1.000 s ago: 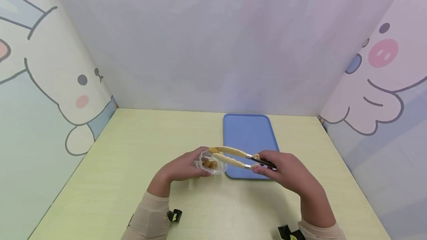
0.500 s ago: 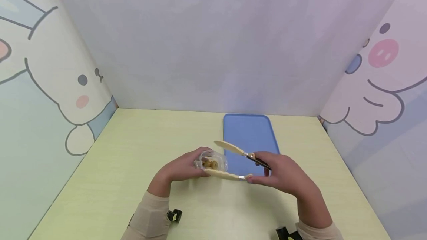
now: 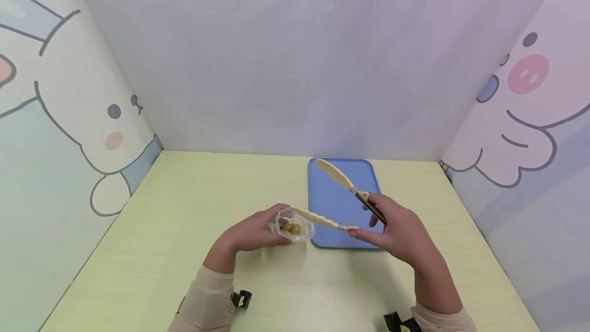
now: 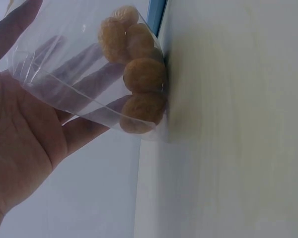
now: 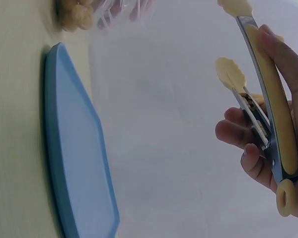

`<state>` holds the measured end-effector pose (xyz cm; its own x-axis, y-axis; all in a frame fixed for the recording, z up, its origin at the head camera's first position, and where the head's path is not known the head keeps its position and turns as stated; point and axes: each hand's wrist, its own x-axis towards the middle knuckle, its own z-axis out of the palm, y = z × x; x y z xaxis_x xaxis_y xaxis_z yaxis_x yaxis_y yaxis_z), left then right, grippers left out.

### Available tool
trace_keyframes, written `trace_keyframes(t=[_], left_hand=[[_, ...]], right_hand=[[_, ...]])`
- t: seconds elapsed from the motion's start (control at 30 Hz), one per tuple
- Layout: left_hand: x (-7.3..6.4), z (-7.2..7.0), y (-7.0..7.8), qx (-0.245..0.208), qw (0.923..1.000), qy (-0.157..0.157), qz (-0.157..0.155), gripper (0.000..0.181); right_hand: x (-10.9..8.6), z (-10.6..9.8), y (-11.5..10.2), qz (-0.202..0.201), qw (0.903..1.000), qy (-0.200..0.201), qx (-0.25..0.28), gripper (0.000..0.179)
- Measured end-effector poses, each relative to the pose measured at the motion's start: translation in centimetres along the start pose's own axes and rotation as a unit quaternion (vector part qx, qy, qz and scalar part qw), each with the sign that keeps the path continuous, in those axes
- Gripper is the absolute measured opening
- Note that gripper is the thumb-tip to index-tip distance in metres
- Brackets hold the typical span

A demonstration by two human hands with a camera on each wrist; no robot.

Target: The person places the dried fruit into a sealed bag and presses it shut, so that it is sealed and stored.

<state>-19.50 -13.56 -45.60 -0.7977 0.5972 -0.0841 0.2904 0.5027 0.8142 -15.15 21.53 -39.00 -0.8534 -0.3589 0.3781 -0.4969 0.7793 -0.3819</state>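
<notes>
My left hand (image 3: 255,229) grips a clear plastic bag (image 4: 79,94), its mouth held wide. Several round, wrinkled brown balls (image 4: 144,75) lie in its bottom, close to the tabletop; I cannot tell what they are. In my right hand (image 3: 403,229) is a pair of cream-tipped metal tongs (image 5: 273,99), with the two arms spread wide and nothing between the tips. One tong tip reaches over the bag's far rim in the head view, while the other points up over the blue tray (image 3: 345,209).
The blue tray lies flat on the pale yellow table (image 3: 198,183), just right of the bag. A grey wall (image 3: 286,65) rises behind the table, and printed cartoon walls stand at both sides.
The tongs were nearly together with a brown ball at their tips; they spread and the ball left them. Now they have risen and turned over the tray. The left hand stayed put.
</notes>
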Motion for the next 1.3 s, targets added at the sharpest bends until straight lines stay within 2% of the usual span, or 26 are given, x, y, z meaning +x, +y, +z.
trace_keyframes(t=[0.3, 0.43, 0.57, 0.7, 0.83, 1.13, 1.3], left_hand=[[0.1, 0.0, -0.1, 0.005, 0.9999, 0.000, 0.009, 0.067], [0.2, 0.1, -0.1, 0.003, 1.0000, -0.001, 0.008, 0.066], [0.1, 0.1, -0.1, 0.003, 1.0000, -0.002, 0.008, 0.065], [0.1, 0.1, -0.1, 0.005, 1.0000, -0.001, 0.008, 0.066], [0.1, 0.1, -0.2, 0.005, 1.0000, -0.001, 0.005, 0.066], [0.0, -0.1, -0.1, 0.008, 1.0000, 0.001, 0.004, 0.066], [0.0, -0.2, -0.1, 0.009, 1.0000, -0.001, 0.003, 0.066]], right_hand=[[0.2, -0.5, 0.9, 0.043, 0.9987, 0.028, -0.002, 0.063], [0.4, -0.9, 1.4, 0.095, 0.9952, 0.019, 0.006, 0.060], [0.4, -1.4, 2.5, 0.157, 0.9876, -0.001, -0.008, 0.067], [0.2, -1.7, 4.2, 0.211, 0.9763, -0.013, -0.048, 0.077], [-0.2, -1.9, 6.2, 0.265, 0.9606, -0.033, -0.076, 0.087], [-1.5, -2.5, 10.2, 0.363, 0.9238, -0.103, -0.065, 0.100], [-2.3, -2.4, 12.1, 0.388, 0.9093, -0.133, -0.071, 0.110]])
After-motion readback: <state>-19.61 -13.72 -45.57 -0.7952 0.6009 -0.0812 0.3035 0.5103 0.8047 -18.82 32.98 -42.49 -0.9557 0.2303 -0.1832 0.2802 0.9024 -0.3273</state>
